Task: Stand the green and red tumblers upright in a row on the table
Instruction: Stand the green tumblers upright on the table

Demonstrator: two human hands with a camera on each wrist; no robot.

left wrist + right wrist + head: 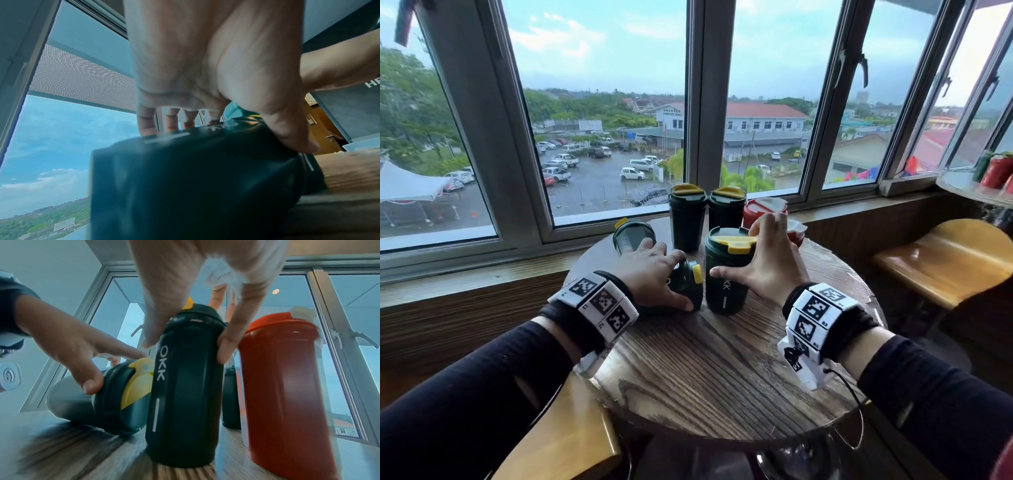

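Note:
On the round wooden table (705, 377) my left hand (678, 281) grips a dark green tumbler with a yellow lid (693, 286) that lies on its side, lid pointing right. The left wrist view shows the thumb and fingers of this hand (234, 138) curled over the tumbler's body (195, 186). My right hand (734, 251) holds an upright green tumbler (724, 291) just to the right, thumb and fingers on its sides (186, 347). Two more green tumblers (686, 219) (726, 212) stand at the back. Another green one (631, 238) lies at back left. A red tumbler (283, 386) stands right of the held one.
A second red tumbler (796, 231) shows behind my right hand; I cannot tell how it lies. Windows run close behind the table. Yellow wooden seats sit at the right (945, 260) and lower left (561, 442). A far-right table (962, 186) carries more tumblers.

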